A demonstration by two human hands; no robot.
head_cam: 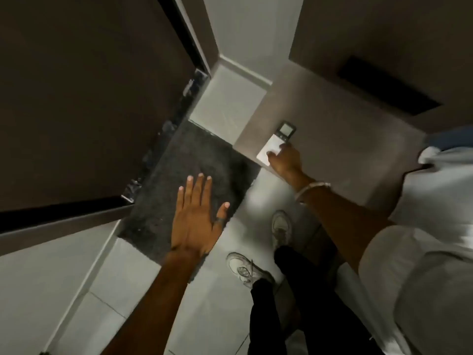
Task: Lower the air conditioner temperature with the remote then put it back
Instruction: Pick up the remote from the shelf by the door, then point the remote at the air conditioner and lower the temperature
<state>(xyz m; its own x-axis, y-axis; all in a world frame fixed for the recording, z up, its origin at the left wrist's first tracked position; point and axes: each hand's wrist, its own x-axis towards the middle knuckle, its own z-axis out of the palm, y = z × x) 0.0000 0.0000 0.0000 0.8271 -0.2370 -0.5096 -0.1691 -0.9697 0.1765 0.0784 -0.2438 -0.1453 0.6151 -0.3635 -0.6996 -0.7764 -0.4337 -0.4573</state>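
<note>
The slim white remote with a dark display end lies against the grey wall, long axis diagonal, display pointing up-right. The right hand grips its lower end. The left hand hovers with fingers spread, holding nothing, above the dark floor mat.

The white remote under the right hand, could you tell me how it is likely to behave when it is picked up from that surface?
The remote looks like a slim, flat, rigid slab, so it should stay stiff and probably feel light. Being flat, it is unlikely to roll, though its smooth white face may be slippery. It lies near the edge of the grey surface, and the right hand touches only one end, so a careless push might slide it off.
</note>
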